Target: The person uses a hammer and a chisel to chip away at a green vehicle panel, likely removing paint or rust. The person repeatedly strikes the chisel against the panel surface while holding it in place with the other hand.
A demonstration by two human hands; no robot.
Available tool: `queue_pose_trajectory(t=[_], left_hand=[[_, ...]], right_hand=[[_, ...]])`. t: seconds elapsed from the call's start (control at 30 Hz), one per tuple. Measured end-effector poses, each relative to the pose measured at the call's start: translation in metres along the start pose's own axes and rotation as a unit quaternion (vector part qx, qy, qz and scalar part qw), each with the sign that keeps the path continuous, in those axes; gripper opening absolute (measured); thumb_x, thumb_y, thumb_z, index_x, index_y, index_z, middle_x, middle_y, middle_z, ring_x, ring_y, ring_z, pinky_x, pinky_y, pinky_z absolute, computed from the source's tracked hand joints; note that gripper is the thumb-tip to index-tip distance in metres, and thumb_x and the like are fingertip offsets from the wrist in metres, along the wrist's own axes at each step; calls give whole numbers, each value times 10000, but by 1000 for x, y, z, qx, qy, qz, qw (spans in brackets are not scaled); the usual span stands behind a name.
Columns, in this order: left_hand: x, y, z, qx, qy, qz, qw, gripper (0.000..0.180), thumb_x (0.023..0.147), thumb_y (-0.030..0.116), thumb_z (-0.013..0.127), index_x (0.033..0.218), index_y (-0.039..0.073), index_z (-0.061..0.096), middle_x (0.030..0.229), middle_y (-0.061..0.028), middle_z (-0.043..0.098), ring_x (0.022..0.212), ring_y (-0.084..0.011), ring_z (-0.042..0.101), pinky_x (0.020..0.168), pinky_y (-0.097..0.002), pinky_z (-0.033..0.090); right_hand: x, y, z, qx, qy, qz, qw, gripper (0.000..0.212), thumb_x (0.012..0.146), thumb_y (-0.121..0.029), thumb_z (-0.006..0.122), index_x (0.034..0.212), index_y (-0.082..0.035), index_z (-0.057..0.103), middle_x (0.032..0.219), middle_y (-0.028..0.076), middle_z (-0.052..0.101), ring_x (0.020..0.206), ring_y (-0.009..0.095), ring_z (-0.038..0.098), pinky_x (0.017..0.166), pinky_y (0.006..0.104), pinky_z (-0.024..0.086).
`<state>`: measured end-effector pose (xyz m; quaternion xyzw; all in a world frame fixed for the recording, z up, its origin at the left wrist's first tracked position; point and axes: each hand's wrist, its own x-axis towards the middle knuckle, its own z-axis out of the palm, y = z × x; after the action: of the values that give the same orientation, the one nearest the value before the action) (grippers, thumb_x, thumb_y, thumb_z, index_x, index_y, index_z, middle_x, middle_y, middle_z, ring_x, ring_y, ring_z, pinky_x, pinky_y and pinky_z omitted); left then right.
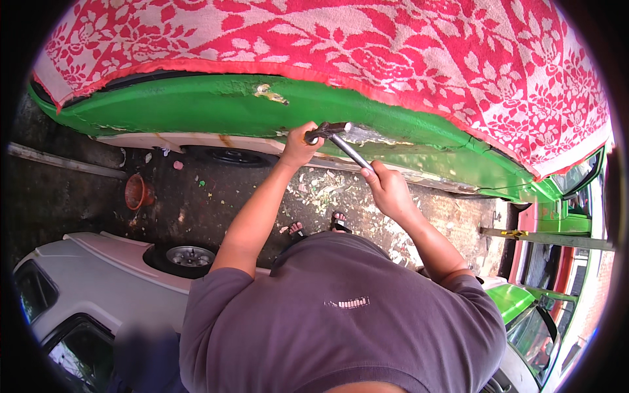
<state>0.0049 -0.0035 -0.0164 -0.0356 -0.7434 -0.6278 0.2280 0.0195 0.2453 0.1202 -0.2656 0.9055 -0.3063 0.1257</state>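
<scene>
My right hand (391, 191) grips the metal handle of a hammer (354, 154), whose head reaches up and left to the side of a green vehicle (196, 101). My left hand (300, 148) is closed around a short tool with an orange handle (308, 137), right beside the hammer head. The tool's working end is hidden. Around the hammer the green paint is broken by a bare, scraped patch (373, 136). Farther up and left, another chipped spot (271, 95) shows pale filler.
A red and white floral cloth (393, 52) covers the vehicle's top. Paint flakes (321, 194) litter the ground by my sandalled feet. An orange bucket (137, 192) stands at left, below a pole (65, 162). Behind me is a white car (118, 275); a beam (557, 240) juts in from the right.
</scene>
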Motion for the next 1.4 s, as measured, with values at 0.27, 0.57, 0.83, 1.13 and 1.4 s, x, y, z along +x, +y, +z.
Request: queue_pose_trajectory(t=[0.27, 0.57, 0.83, 1.13, 1.4], left_hand=[[6, 22, -3, 11, -6, -28, 1000, 162, 772, 39, 674, 764, 18, 514, 687, -7, 428, 664, -88, 407, 598, -258, 367], [0, 23, -2, 29, 0, -2, 1000, 188, 784, 22, 654, 744, 28, 470, 664, 11, 370, 637, -79, 355, 576, -248, 347], [2, 10, 3, -12, 39, 0, 999, 169, 791, 48, 651, 757, 17, 489, 646, 20, 413, 628, -65, 386, 558, -256, 350], [-1, 3, 1, 9, 48, -31, 998, 187, 772, 32, 656, 759, 24, 470, 672, -2, 428, 657, -67, 401, 576, -245, 365], [15, 27, 7, 5, 91, -38, 995, 192, 791, 0, 646, 725, 35, 468, 639, 33, 434, 613, -51, 395, 549, -235, 346]], right_hand=[[5, 7, -1, -4, 28, -14, 1000, 353, 981, -353, 483, 851, -26, 505, 597, 203, 539, 599, 426, 557, 546, 473, 413], [-3, 2, -3, 29, 28, -10, 999, 355, 978, -371, 480, 868, -35, 511, 592, 197, 547, 604, 419, 573, 539, 480, 415], [1, -2, -6, 25, 27, -17, 999, 348, 974, -367, 486, 865, -36, 506, 616, 206, 559, 639, 433, 578, 562, 496, 417], [-5, 3, -5, 65, 16, -9, 998, 341, 967, -379, 494, 895, -48, 529, 629, 208, 574, 663, 433, 595, 570, 500, 433], [-3, 5, -10, 78, 32, 12, 996, 368, 974, -376, 496, 871, -23, 517, 607, 189, 545, 588, 396, 557, 554, 458, 419]])
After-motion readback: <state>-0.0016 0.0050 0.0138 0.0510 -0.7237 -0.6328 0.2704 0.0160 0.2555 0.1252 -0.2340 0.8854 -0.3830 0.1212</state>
